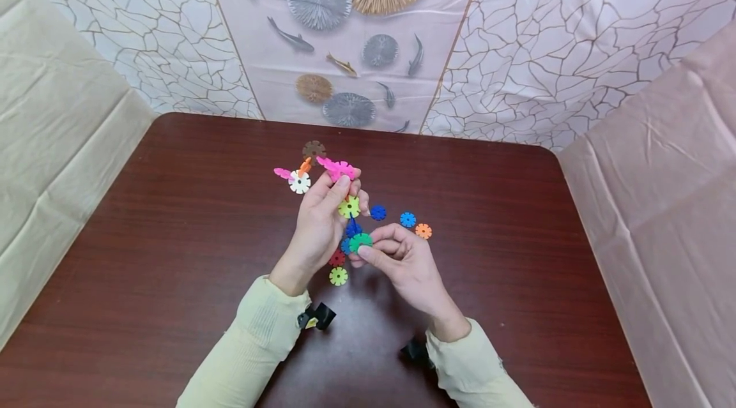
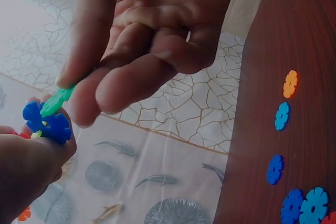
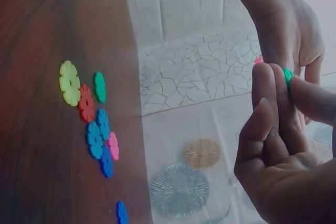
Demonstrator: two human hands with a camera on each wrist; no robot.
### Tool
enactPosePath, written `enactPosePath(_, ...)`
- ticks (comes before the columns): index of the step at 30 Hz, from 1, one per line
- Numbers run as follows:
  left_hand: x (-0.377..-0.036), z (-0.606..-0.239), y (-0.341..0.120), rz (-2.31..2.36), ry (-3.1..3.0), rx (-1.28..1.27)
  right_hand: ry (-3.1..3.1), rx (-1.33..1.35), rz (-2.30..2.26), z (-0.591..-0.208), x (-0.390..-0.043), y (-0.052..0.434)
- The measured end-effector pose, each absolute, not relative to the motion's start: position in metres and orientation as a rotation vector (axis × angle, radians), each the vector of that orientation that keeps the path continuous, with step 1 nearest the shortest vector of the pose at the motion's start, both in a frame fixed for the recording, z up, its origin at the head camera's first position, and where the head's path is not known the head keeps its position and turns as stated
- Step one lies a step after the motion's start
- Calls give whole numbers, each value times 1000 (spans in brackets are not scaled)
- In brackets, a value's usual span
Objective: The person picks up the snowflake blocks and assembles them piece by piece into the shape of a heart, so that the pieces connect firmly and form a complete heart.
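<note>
My left hand (image 1: 316, 229) holds up a joined piece of notched plastic flower discs. In the head view a pink disc (image 1: 343, 170) shows at its fingertips, with a yellow-green disc (image 1: 348, 207) below it. A dark blue disc (image 2: 59, 130) is gripped by the left thumb and fingers in the left wrist view. Between thumb and fingers, my right hand (image 1: 408, 267) pinches a green disc (image 1: 361, 242). The green disc's edge meets the blue disc; how deep it sits in a slot cannot be told.
A yellow-green disc (image 1: 338, 276), a red disc (image 1: 337, 258), a blue disc (image 1: 377, 212) and an orange disc (image 1: 423, 230) lie on the brown table (image 1: 172, 280). Left of the hands, a white disc (image 1: 299, 182) appears joined to other discs. Patterned cloth (image 1: 345, 44) hangs behind.
</note>
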State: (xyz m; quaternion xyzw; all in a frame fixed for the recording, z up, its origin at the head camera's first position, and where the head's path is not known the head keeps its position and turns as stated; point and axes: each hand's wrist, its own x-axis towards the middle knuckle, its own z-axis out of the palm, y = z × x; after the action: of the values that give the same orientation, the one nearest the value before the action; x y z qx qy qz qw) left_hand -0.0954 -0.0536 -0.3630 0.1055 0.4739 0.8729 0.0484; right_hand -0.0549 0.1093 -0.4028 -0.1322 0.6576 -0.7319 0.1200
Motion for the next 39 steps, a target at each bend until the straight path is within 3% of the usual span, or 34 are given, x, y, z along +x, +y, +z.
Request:
enactPosePath(19,-94,-364,-50,2467,1730,426,1909,-348,-2210,-408,-53,107)
enactPosePath(39,-94,-363,-49,2619,1467,476,1834,-337,-2274,-403,-50,102)
